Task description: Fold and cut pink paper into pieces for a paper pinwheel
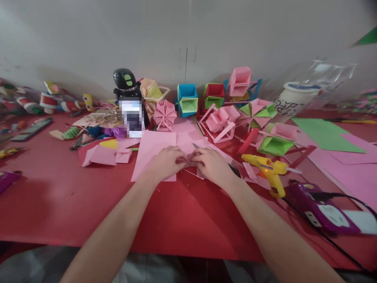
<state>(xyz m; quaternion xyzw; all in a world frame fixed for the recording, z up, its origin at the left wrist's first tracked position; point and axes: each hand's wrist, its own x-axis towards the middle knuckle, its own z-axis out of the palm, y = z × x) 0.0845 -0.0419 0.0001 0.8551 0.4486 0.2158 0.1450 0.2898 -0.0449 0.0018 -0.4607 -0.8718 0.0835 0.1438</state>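
Observation:
My left hand and my right hand meet over the middle of the red table. Both have their fingers pinched together on a small pink folded paper piece held between them. Under my left hand lies a flat pink paper sheet. More pink sheets spread out behind the hands. A thin metal tip shows just above my right hand's fingers; I cannot make out what it belongs to.
A yellow glue gun lies right of my right hand, beside a purple power strip with black cable. Folded paper boxes in pink, green and blue crowd the back. A black bottle stands at back left. Green paper lies right.

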